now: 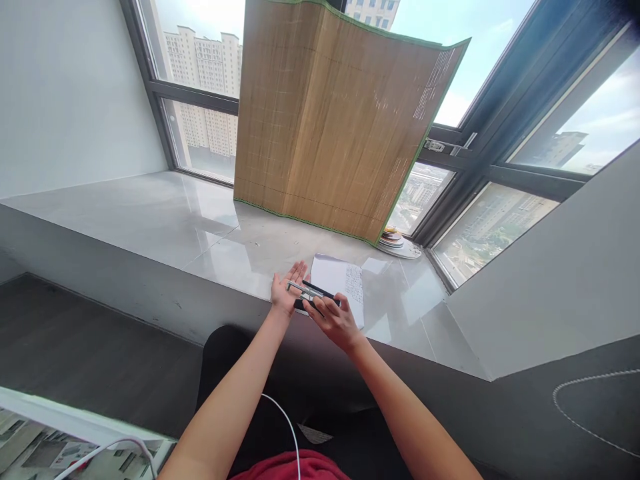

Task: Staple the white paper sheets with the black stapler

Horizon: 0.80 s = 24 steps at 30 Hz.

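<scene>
In the head view my right hand (337,319) grips a black and silver stapler (313,289) whose parts are swung apart, with the metal rail showing between the black pieces. My left hand (290,287) lies palm up with its fingers stretched out, just beneath the stapler's front end. Whether the metal tip touches the left palm, I cannot tell. Below and behind the stapler is a white notebook or stack of paper (330,268), with handwriting on its right part. My right hand covers part of its lower edge.
A bamboo mat with green edging (340,120) stands against the window. Several stacked round plates or discs (400,248) lie by its right corner. The tiled window ledge (165,220) drops off at its front edge. A white cable (285,417) hangs over my lap.
</scene>
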Each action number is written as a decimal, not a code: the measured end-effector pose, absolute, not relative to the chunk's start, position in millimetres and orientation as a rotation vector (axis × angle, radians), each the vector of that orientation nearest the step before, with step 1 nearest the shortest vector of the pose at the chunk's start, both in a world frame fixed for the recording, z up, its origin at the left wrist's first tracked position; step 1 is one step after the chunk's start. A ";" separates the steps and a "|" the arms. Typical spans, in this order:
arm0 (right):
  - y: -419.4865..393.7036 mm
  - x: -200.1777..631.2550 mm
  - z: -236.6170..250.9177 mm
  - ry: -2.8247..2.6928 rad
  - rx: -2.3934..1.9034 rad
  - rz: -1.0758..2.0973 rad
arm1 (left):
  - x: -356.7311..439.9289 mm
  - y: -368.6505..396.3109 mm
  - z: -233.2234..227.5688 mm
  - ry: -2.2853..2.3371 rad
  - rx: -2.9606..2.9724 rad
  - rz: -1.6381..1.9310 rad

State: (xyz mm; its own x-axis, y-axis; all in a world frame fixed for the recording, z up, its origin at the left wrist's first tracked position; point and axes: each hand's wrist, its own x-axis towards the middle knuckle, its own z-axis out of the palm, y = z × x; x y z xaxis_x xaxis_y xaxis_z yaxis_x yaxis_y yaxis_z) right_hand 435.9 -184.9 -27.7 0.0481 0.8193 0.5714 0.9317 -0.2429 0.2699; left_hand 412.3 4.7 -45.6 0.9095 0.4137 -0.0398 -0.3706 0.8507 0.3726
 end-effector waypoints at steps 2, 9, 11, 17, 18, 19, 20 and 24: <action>-184.1 434.3 -28.7 -1.803 -2.149 -0.934 | 412.9 5.1 -46.5 0.122 0.363 0.412; -193.5 442.9 -34.7 -1.501 -2.241 -0.857 | 416.8 7.9 -52.6 0.073 0.375 0.412; -196.4 451.3 -32.4 -1.207 -2.263 -0.848 | 417.5 9.0 -52.5 0.092 0.376 0.406; -189.2 480.9 -22.2 -0.384 -2.140 -0.531 | 418.4 9.0 -49.0 0.123 0.385 0.396; -186.3 484.0 -23.2 -0.358 -2.131 -0.469 | 418.4 8.5 -48.1 0.128 0.386 0.394; -183.3 486.3 -25.0 -0.344 -2.132 -0.420 | 418.4 7.9 -47.2 0.133 0.388 0.391; -180.4 487.9 -27.4 -0.339 -2.142 -0.382 | 418.4 7.4 -46.3 0.139 0.392 0.387; -171.0 485.7 -32.6 -0.308 -2.221 -0.317 | 418.0 5.8 -43.4 0.160 0.420 0.365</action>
